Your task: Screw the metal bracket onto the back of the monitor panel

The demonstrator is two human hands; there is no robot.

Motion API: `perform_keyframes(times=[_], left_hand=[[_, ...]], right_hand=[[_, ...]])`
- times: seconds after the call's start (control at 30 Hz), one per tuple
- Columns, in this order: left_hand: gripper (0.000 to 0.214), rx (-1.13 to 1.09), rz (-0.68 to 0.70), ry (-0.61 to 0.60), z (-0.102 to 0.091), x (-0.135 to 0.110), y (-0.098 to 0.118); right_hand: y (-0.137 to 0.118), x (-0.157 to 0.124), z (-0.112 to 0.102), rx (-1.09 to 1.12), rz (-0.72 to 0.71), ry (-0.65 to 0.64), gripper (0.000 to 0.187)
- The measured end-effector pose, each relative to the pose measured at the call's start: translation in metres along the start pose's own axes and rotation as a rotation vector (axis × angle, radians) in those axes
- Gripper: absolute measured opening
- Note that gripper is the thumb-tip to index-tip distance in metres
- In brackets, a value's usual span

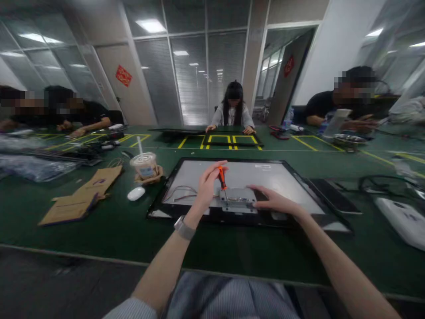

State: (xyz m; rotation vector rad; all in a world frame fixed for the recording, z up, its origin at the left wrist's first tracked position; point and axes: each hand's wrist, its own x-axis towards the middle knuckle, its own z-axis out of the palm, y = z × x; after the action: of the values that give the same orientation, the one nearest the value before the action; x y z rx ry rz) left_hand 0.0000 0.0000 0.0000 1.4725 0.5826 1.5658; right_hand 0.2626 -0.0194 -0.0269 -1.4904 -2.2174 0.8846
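Observation:
An orange-and-black screwdriver [222,178] stands nearly upright in the fingers of my left hand [208,184], which wears a watch at the wrist. Its tip meets the front part of a grey metal box [237,195] with a strip of small parts along its edge. My right hand [274,200] steadies the right side of this box, thumb and fingers around its corner. Beneath both hands lies a black-framed display panel [282,179] with its grey back facing up. Thin wires [182,191] run over the panel to the left of the box.
Left of the panel are a white mouse [136,193], an iced drink cup [145,166] in a cardboard holder and a brown paper bag [84,192]. To the right lie a black slab [335,195] and a white case [403,219]. Across the table a person handles a black frame [217,138].

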Motion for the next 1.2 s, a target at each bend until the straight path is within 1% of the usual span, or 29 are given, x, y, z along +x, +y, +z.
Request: perform_keyframes(times=[0.1, 0.2, 0.27, 0.37, 0.43, 0.5, 0.6, 0.67, 0.73, 0.83, 0.93, 1.07, 1.13, 1.2], left_hand=[[0.022, 0.131, 0.014, 0.034, 0.002, -0.003, 0.010], [0.019, 0.192, 0.034, 0.040, 0.003, -0.004, 0.014], [0.022, 0.154, 0.032, 0.035, 0.002, -0.003, 0.011], [0.028, -0.014, -0.007, 0.018, 0.002, -0.001, 0.005], [0.028, -0.064, -0.019, 0.023, 0.002, -0.001, 0.003], [0.025, -0.025, -0.006, 0.038, 0.003, -0.001, 0.004], [0.019, 0.098, 0.024, 0.049, 0.003, -0.002, 0.008], [0.020, 0.135, 0.032, 0.042, 0.002, -0.003, 0.009], [0.024, 0.086, 0.033, 0.020, 0.003, -0.003, 0.009], [0.027, -0.070, 0.008, -0.009, 0.004, -0.002, 0.008], [0.024, -0.121, -0.016, 0.013, 0.006, -0.002, 0.008], [0.020, 0.051, 0.032, 0.047, 0.007, -0.004, 0.010], [0.018, 0.133, 0.048, 0.046, 0.007, -0.005, 0.012], [0.019, 0.163, 0.046, 0.028, 0.005, -0.005, 0.012]], right_hand=[[0.000, -0.002, 0.000, 0.011, -0.001, 0.012, 0.085], [0.000, -0.002, 0.000, 0.020, 0.006, 0.014, 0.084], [0.000, -0.002, -0.001, 0.017, 0.013, 0.012, 0.084], [0.000, -0.002, -0.001, 0.011, 0.007, 0.016, 0.083], [0.000, -0.002, -0.001, 0.014, 0.003, 0.015, 0.083], [0.001, -0.002, 0.000, 0.019, 0.005, 0.013, 0.084], [0.001, -0.002, 0.000, 0.024, 0.011, 0.017, 0.084], [0.000, -0.002, -0.001, 0.021, 0.021, 0.015, 0.084], [0.000, -0.002, -0.001, 0.015, 0.030, 0.008, 0.084], [0.001, -0.002, -0.001, 0.007, 0.028, 0.007, 0.084], [0.003, -0.002, -0.001, 0.002, 0.025, 0.005, 0.084], [0.003, -0.001, -0.001, -0.001, 0.025, 0.007, 0.084], [0.003, -0.001, -0.001, -0.001, 0.025, 0.010, 0.084], [0.002, -0.002, -0.001, -0.003, 0.026, 0.007, 0.084]])
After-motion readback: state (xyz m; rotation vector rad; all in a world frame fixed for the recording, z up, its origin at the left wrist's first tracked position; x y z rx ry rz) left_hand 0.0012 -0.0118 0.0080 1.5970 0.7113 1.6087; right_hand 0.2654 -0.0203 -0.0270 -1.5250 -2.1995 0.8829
